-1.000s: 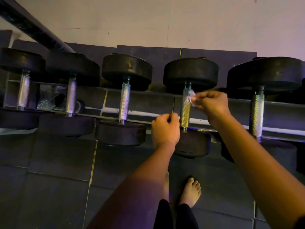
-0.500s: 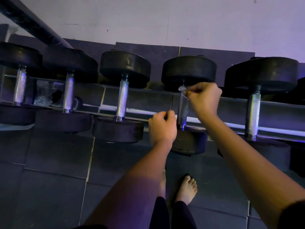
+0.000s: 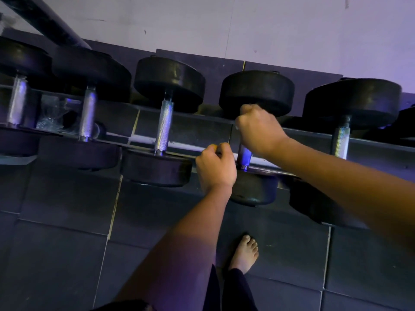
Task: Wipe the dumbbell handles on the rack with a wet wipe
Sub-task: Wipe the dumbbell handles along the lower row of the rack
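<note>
Right grip: my right hand (image 3: pixel 258 129) is wrapped round the upper part of the handle (image 3: pixel 244 153) of the fourth dumbbell (image 3: pixel 257 93) from the left, knuckles up against its far weight head.
Wet wipe: not visible; I judge it is bunched inside that fist, against the metal.
Left grip: my left hand (image 3: pixel 215 167) is curled at the front rail (image 3: pixel 143 139) of the rack, just beside the handle's lower end. I cannot tell whether it grasps the rail or only rests there.
Head view, row: five dumbbells lie across the rack, knurled handles bare on the third dumbbell (image 3: pixel 164 126) and the fifth dumbbell (image 3: pixel 341 140).
Head view, floor: dark mats, and my bare foot (image 3: pixel 246 250) below the fourth dumbbell.
Step in hand: scrubbing this handle at its top end, probably.
Doing it well: squeeze firmly so the wipe bites into the knurling, twist around the bar, then draw down to the near collar, where bare metal shows.
Care: keep the left hand bracing so the dumbbell does not roll toward my toes.
</note>
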The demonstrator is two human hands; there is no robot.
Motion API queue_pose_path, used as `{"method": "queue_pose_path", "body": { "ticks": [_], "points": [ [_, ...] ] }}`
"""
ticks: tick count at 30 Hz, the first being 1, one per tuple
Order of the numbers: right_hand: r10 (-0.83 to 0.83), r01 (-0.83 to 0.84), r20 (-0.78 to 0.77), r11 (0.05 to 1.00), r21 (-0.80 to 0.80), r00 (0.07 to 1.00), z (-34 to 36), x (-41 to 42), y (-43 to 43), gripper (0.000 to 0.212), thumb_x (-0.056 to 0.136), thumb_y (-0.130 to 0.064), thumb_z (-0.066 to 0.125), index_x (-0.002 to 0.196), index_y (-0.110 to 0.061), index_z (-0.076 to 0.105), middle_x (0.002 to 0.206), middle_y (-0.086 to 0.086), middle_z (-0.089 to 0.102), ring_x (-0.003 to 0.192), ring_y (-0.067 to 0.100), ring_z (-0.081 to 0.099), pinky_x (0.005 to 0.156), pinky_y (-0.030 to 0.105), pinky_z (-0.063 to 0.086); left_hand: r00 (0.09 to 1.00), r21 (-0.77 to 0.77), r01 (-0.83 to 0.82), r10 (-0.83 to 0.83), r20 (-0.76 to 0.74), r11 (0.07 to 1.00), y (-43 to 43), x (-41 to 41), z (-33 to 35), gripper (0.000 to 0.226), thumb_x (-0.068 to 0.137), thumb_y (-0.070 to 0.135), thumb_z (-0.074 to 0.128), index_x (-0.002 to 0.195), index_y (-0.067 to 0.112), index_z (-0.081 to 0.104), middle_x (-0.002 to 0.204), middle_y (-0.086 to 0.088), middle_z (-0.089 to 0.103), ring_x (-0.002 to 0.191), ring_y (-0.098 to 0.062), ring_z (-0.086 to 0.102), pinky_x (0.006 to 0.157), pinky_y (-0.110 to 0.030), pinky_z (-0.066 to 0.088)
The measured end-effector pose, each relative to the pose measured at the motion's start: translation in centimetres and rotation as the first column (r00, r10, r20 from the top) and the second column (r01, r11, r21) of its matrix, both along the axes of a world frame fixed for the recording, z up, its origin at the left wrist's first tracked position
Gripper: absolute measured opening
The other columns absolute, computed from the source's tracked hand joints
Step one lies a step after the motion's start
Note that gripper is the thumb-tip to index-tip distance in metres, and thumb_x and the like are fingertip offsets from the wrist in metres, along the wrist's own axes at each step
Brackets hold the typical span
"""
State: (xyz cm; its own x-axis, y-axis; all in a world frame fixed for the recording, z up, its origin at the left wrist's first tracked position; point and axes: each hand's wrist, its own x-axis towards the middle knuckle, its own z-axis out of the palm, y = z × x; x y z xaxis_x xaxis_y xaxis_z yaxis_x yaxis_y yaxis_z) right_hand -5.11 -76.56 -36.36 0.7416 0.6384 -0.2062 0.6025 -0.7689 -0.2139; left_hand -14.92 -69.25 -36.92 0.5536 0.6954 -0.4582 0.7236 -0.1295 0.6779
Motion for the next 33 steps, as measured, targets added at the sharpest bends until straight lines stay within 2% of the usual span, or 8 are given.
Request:
{"method": "queue_pose_path", "body": {
  "ticks": [4,6,8,13,20,28,31,33],
  "points": [
    [0.140,-0.152,-0.208,0.987,-0.043,0.968,0.9,-2.4,-0.7,0.015,0.083,-0.008,0.059,0.096,-0.004,0.067,0.104,0.013,0.059,0.095,0.032,0.059,0.071,0.038,0.050,1.000,0.022,0.011,-0.010,-0.003,1.000,0.0,0.0,0.2,0.032,0.093,0.023,0.049,0.063,0.011,0.051,0.057,0.001,0.044,0.051,-0.009,0.038,0.039,-0.018,0.025],
    [0.205,-0.225,-0.297,0.974,-0.031,0.932,1.1,-2.9,-1.2,0.013,0.081,-0.010,0.061,0.091,-0.006,0.069,0.099,0.010,0.060,0.089,0.030,0.061,0.071,0.038,0.052,1.000,0.038,0.004,-0.005,0.006,0.999,0.0,0.0,0.2,0.029,0.093,0.022,0.048,0.068,0.010,0.055,0.061,0.000,0.047,0.054,-0.013,0.039,0.045,-0.027,0.026],
    [0.218,-0.236,-0.241,0.971,-0.047,0.946,1.2,-1.4,-0.9,0.013,0.083,-0.010,0.061,0.093,-0.007,0.070,0.100,0.011,0.060,0.090,0.031,0.061,0.067,0.035,0.048,1.000,0.052,-0.001,0.000,0.022,0.999,0.0,0.0,0.1,0.030,0.093,0.022,0.048,0.066,0.010,0.052,0.068,-0.004,0.050,0.056,-0.016,0.039,0.048,-0.028,0.022],
    [0.195,-0.201,-0.055,0.970,-0.139,0.979,0.7,1.7,0.5,0.018,0.082,0.004,0.056,0.097,0.001,0.066,0.107,0.017,0.054,0.095,0.040,0.056,0.061,0.036,0.037,1.000,0.029,0.012,-0.013,0.028,1.000,0.0,-0.2,0.0,0.033,0.095,0.022,0.048,0.064,0.011,0.048,0.060,-0.001,0.045,0.052,-0.007,0.039,0.040,-0.013,0.030],
    [0.248,-0.250,-0.288,0.968,0.029,0.925,-0.1,-1.9,-2.2,0.014,0.074,-0.007,0.064,0.080,-0.015,0.074,0.087,0.002,0.055,0.076,0.029,0.060,0.066,0.040,0.054,0.999,0.004,0.009,-0.010,0.047,1.000,0.1,-0.1,-0.3,0.038,0.092,0.022,0.049,0.054,0.021,0.044,0.056,0.005,0.045,0.054,-0.015,0.045,0.045,-0.025,0.026],
    [-0.032,0.030,0.005,0.972,0.232,0.999,-2.1,0.6,-2.3,0.018,0.083,-0.005,0.057,0.090,-0.005,0.074,0.093,0.015,0.061,0.075,0.040,0.062,0.061,0.043,0.055,0.999,0.014,0.045,-0.045,0.029,0.999,0.2,-0.1,-0.5,0.039,0.092,0.023,0.049,0.055,0.016,0.042,0.055,0.001,0.042,0.050,-0.009,0.039,0.043,-0.023,0.025],
    [-0.135,0.171,-0.128,0.922,0.346,0.983,-2.0,-2.4,-3.0,0.008,0.084,-0.007,0.068,0.081,-0.006,0.076,0.078,0.007,0.057,0.066,0.031,0.061,0.060,0.029,0.047,0.998,0.024,0.053,-0.054,0.020,0.998,0.2,-0.1,-0.3,0.039,0.092,0.023,0.050,0.054,0.017,0.043,0.055,0.003,0.044,0.050,-0.009,0.041,0.043,-0.021,0.026],
    [-0.198,0.301,-0.314,0.897,0.323,0.929,-1.5,-4.0,-3.8,0.009,0.076,-0.003,0.073,0.074,-0.012,0.075,0.067,-0.006,0.055,0.063,0.017,0.060,0.059,0.021,0.043,0.998,0.018,0.060,-0.061,0.023,0.998,0.2,-0.1,-0.2,0.037,0.093,0.024,0.050,0.057,0.017,0.047,0.056,0.004,0.045,0.052,-0.010,0.043,0.043,-0.023,0.027]
  ]
}}
